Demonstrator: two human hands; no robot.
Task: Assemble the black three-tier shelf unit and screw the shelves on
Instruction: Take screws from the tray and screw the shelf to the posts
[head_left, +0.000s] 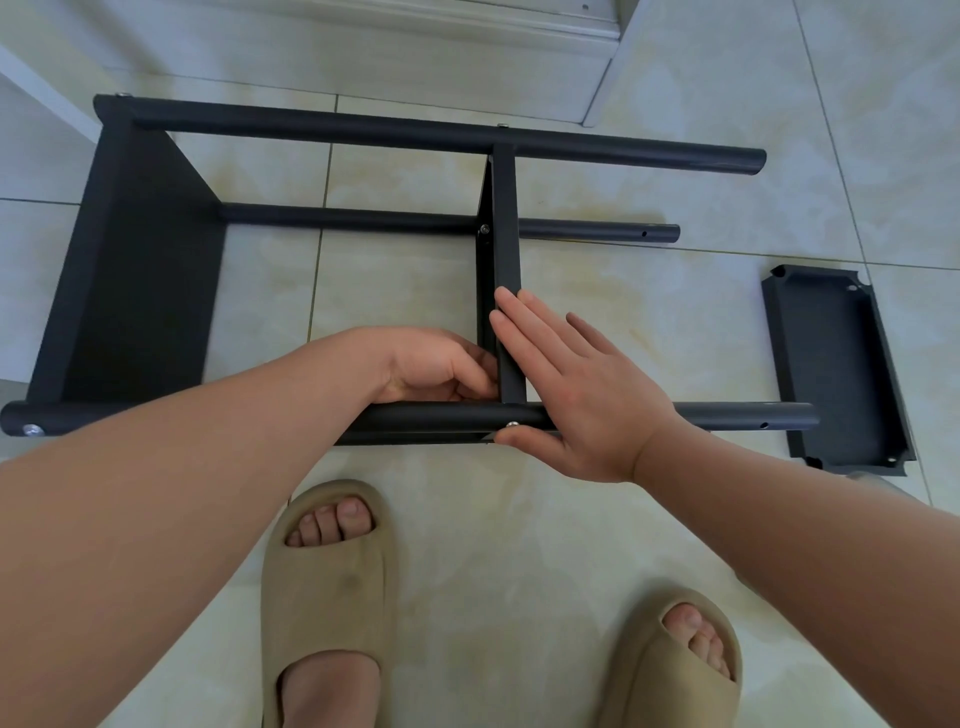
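I log the shelf unit (322, 127) on its side on the tiled floor (597, 545), taking its middle shelf (506, 234) as reference: the end shelf (145, 270) stands well to its left, and a loose shelf (836, 364) lies flat well to its right, apart from the frame. My right hand (576, 384) lies flat against the middle shelf's right face with straight fingers, thumb under the near pole (727, 413) just below the screw (513, 424) at that joint. The left hand (436, 369) curls its fingers into the corner on the shelf's left side; I cannot tell if they hold anything.
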